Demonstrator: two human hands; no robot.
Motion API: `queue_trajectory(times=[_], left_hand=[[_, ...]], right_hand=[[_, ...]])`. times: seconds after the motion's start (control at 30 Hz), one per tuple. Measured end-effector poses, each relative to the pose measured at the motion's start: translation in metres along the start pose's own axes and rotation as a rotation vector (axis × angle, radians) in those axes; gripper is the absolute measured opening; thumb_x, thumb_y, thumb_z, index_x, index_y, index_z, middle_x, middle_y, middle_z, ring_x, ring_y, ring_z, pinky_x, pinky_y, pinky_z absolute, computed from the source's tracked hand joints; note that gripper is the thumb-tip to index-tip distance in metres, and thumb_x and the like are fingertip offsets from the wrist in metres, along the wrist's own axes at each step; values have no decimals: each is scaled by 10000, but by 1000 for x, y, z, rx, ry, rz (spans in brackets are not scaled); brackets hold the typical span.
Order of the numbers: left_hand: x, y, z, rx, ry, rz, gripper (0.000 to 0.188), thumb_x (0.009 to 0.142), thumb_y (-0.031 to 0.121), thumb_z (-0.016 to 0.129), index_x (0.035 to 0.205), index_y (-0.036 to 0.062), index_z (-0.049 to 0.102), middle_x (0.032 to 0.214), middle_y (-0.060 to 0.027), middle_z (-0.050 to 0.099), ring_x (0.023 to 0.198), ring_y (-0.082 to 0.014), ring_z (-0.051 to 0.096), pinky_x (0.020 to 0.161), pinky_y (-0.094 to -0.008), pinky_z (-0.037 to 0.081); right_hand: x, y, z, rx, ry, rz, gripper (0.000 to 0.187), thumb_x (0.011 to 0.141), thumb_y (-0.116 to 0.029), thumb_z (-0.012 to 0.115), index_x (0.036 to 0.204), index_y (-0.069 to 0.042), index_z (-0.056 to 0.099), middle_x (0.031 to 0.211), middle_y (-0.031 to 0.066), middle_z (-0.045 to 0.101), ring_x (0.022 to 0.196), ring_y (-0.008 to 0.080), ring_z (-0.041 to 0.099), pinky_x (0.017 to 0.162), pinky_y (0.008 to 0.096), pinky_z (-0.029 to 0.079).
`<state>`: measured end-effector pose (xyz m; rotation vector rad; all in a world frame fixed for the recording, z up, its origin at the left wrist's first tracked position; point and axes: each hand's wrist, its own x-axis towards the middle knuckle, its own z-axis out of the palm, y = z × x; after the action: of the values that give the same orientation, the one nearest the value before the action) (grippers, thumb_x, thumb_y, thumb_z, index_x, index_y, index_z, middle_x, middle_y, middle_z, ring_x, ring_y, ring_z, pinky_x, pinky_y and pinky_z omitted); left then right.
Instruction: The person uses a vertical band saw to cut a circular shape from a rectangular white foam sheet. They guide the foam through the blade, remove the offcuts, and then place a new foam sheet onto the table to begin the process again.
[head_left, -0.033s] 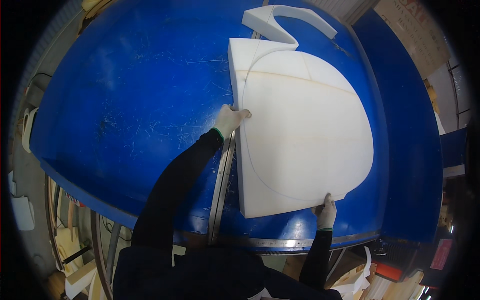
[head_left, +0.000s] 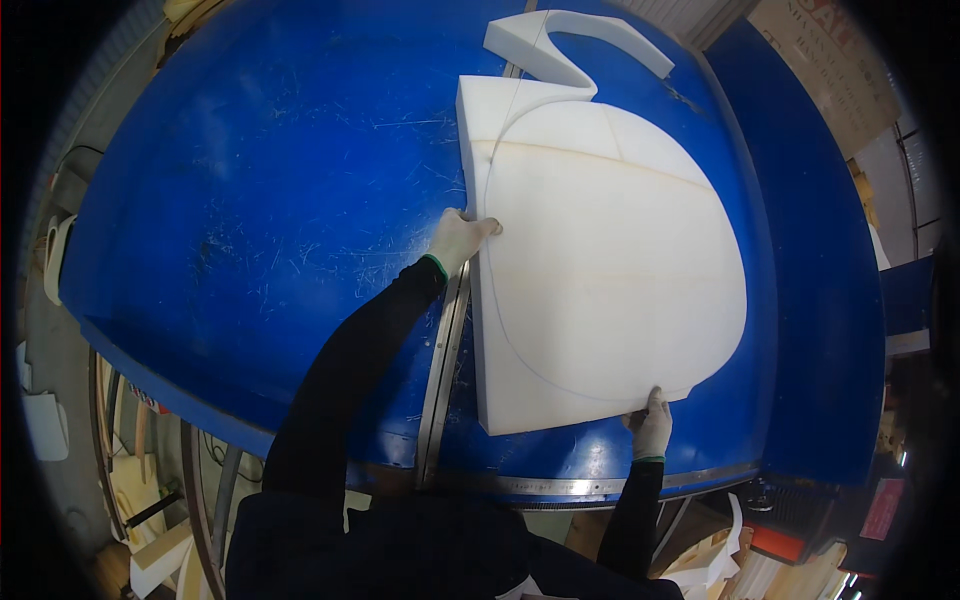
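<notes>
A thick white foam slab point(head_left: 610, 270) lies on the blue table point(head_left: 250, 170). Its right side is rounded, and a thin curved line is drawn near its left and near edges. My left hand point(head_left: 462, 240), in a white glove, grips the slab's left edge, thumb on top. At the near edge, towards the right, my gloved right hand point(head_left: 650, 428) holds the slab with its thumb on top; the fingers are mostly hidden. A narrow curved foam strip point(head_left: 545, 50) bends away at the slab's far end. Past it runs a thin dark line; I cannot tell whether it is a wire.
A metal rail point(head_left: 441, 370) crosses the table lengthwise, left of the slab. Along the near edge runs a metal strip point(head_left: 570, 487). A blue panel point(head_left: 815, 260) stands at the right, with a printed board point(head_left: 825, 75) beyond. Foam scraps point(head_left: 160, 565) lie below left.
</notes>
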<state>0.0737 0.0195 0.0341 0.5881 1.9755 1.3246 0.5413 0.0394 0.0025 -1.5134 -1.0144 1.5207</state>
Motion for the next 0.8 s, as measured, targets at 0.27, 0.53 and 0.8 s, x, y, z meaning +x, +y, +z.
queue_trajectory(times=[0.27, 0.53, 0.8], left_hand=[[16, 2, -2, -13, -20, -40, 724, 745, 301, 820, 1191, -173, 504, 1051, -240, 656, 934, -277, 674, 786, -356, 550], [35, -2, 0, -53, 20, -21, 709, 739, 298, 827, 1153, -177, 502, 1007, -226, 659, 893, -267, 671, 766, -353, 547], [59, -10, 6, -46, 96, 30, 461, 768, 267, 800, 939, -134, 652, 861, -165, 697, 736, -212, 669, 651, -335, 527]], right_hand=[[-10, -5, 18, -17, -9, -7, 324, 1071, -397, 527, 1010, -81, 565, 777, 40, 631, 623, 145, 607, 543, 307, 489], [-12, -4, 31, -19, -10, -10, 349, 1066, -400, 534, 974, -65, 559, 748, 51, 621, 590, 152, 595, 524, 302, 488], [-11, -2, 37, -43, -4, 27, 372, 1063, -437, 528, 983, -75, 566, 734, 52, 619, 603, 161, 608, 541, 313, 506]])
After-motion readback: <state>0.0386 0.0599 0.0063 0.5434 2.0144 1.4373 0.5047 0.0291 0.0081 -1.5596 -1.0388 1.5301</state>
